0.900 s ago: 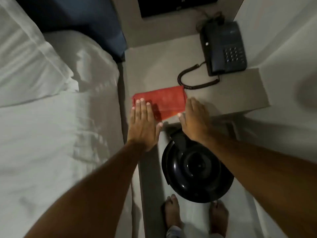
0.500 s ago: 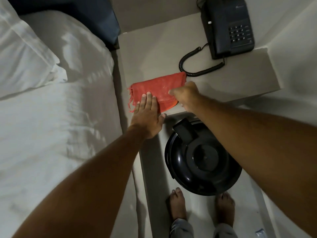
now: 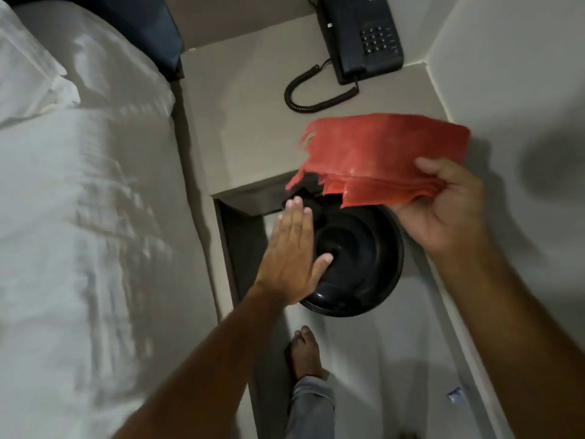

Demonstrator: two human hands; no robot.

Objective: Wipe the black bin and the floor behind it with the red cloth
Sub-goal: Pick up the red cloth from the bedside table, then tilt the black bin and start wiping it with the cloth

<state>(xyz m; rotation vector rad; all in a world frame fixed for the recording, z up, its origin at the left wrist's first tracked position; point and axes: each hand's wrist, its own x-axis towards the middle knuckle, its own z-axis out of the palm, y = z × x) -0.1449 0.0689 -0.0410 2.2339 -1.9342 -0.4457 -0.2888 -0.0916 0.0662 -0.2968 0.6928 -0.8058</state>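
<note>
The round black bin (image 3: 364,258) with a domed lid stands on the pale floor below the bedside table's front edge. My right hand (image 3: 440,207) holds the folded red cloth (image 3: 380,153) in the air above the bin's far right side, clear of the table. My left hand (image 3: 294,258) is flat with fingers together and thumb out, over the bin's left side; contact with the lid is hard to judge. The floor behind the bin is hidden under the table.
A beige bedside table (image 3: 240,122) carries a dark corded telephone (image 3: 361,33). A white bed (image 3: 79,217) fills the left. A wall (image 3: 522,90) closes the right side. My bare foot (image 3: 305,353) stands just in front of the bin.
My right hand has lifted the red cloth off the table and carried it right. My left hand has left the cloth and come down over the bin's left side.
</note>
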